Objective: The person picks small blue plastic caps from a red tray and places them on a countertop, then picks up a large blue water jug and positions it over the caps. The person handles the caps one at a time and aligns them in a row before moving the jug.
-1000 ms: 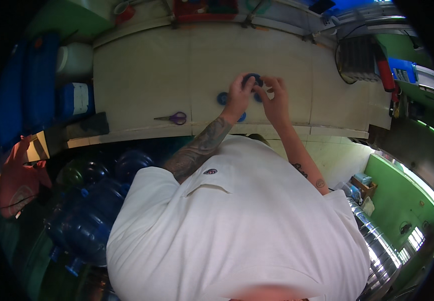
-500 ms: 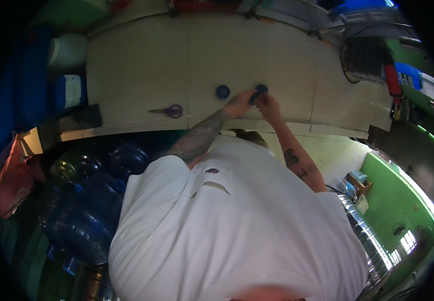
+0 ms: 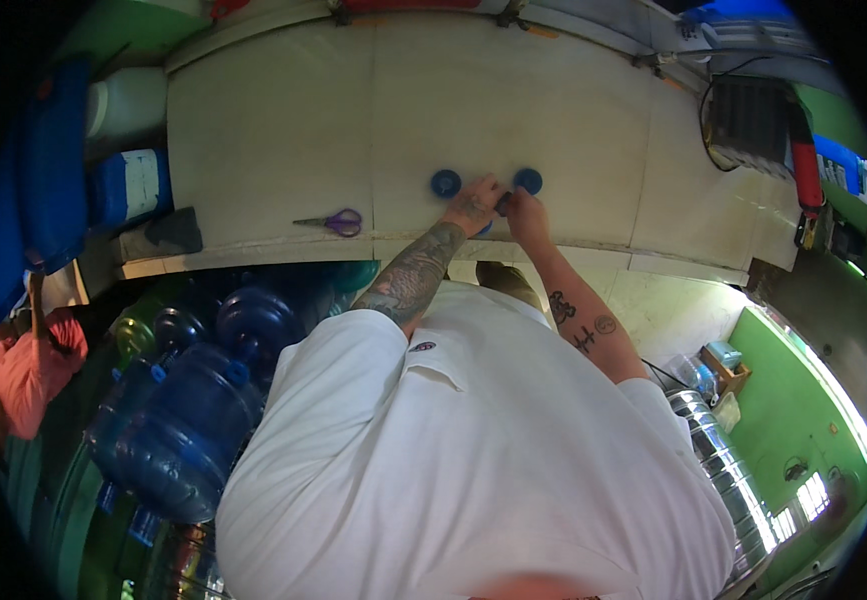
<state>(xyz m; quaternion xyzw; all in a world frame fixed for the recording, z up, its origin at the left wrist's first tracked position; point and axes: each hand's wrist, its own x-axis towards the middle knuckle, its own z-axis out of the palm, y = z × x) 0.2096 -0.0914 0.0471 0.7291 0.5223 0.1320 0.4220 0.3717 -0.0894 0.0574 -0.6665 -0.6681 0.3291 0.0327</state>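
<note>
My left hand [image 3: 472,204] and my right hand [image 3: 526,215] are close together over the near part of the pale table. Between them is a small dark piece [image 3: 502,204], pinched in the fingers of my right hand. My left hand's fingers are curled and partly hidden; what they hold does not show clearly. A blue edge [image 3: 485,228] peeks out below my left hand, most of it covered. One round blue cap [image 3: 445,183] lies just left of my left hand. Another round blue cap [image 3: 527,181] sits just beyond my right hand.
Purple-handled scissors [image 3: 343,222] lie left on the table [image 3: 273,120]. Blue containers [image 3: 133,188] stand at the left edge, a dark ridged box [image 3: 748,122] at the right. Large blue water bottles [image 3: 183,430] fill the floor at left, near a person in a pink top [image 3: 41,370].
My hands have drawn slightly toward me, away from the right blue cap, which now lies free of them. A dark piece now shows between my hands, and a blue edge beneath the left.
</note>
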